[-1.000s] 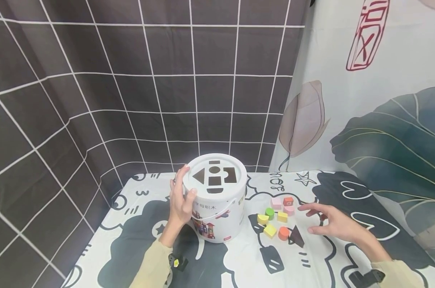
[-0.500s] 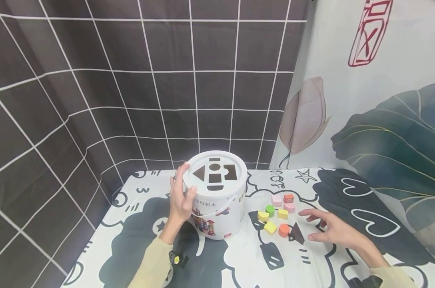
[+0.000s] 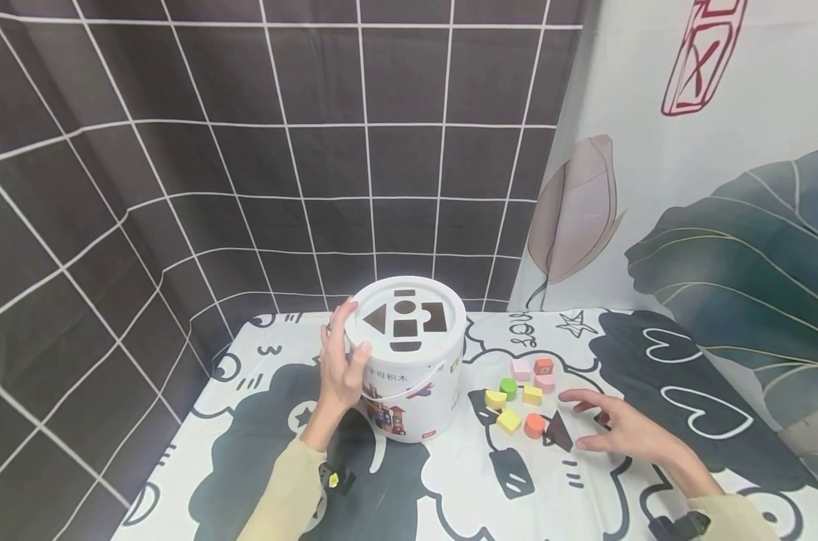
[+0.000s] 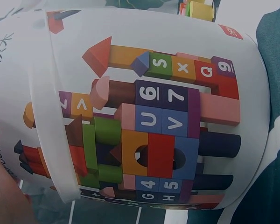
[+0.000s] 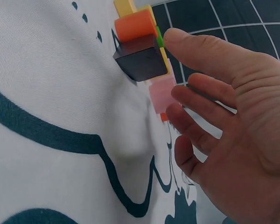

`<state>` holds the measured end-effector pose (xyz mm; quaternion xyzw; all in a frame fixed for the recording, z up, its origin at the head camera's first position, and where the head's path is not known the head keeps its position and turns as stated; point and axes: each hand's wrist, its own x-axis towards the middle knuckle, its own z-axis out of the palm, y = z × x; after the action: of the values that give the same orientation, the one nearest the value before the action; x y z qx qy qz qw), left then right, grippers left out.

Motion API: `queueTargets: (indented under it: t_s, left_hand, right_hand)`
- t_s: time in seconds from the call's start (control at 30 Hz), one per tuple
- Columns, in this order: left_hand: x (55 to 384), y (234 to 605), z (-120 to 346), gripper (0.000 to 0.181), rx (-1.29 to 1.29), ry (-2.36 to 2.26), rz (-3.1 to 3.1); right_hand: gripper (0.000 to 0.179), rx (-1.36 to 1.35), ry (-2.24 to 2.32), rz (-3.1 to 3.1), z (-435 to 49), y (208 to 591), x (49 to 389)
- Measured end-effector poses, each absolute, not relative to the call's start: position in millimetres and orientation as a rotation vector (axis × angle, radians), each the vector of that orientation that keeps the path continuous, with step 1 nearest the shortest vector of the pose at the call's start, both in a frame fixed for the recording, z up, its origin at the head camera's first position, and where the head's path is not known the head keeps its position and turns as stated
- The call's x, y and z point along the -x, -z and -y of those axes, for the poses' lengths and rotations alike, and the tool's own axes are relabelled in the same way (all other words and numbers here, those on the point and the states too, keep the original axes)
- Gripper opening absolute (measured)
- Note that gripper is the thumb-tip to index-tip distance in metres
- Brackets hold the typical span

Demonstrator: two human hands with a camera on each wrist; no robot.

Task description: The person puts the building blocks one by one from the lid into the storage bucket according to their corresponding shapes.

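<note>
A white lidded bucket [image 3: 409, 391] stands upright, its lid [image 3: 368, 346] cut with shaped holes and its side printed with colourful toy blocks. My left hand [image 3: 341, 368] holds the bucket's left side, fingers over the lid's rim and thumb on the front. In the left wrist view the bucket's printed wall [image 4: 177, 112] fills most of the picture. My right hand [image 3: 619, 432] is held beside the loose blocks, fingers spread and slightly bent, holding nothing. Nearest to it is a dark triangular block [image 3: 559, 431], also seen in the right wrist view as a dark block [image 5: 142, 60].
Several small blocks lie right of the bucket: an orange cylinder [image 3: 534, 425], a green cylinder [image 3: 508, 388], yellow pieces such as a half-round [image 3: 495, 400], pink ones [image 3: 520, 369] and a red cube [image 3: 543, 366]. A patterned cloth [image 3: 463, 481] covers the table, with a dark grid curtain [image 3: 328, 173] behind.
The whole scene has shifted slightly upward in the head view. Both hands, the bucket and the blocks keep almost the same places relative to one another.
</note>
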<state>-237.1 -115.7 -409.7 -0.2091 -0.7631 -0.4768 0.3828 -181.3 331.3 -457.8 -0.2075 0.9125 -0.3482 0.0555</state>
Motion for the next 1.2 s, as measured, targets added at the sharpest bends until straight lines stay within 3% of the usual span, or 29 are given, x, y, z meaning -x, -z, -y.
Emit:
queueTargets:
  t_s: [0.6, 1.2]
  left_hand:
    - [231.3, 416.2, 113.6, 0.068, 0.528, 1.223, 1.967]
    - [236.8, 407.1, 115.2, 0.068, 0.528, 1.213, 1.948]
  right_hand:
    - [0.075, 0.607, 1.14, -2.676, -331.8, 476.3, 175.9]
    - [0.063, 0.763, 1.166, -2.66, -332.9, 473.4, 188.1]
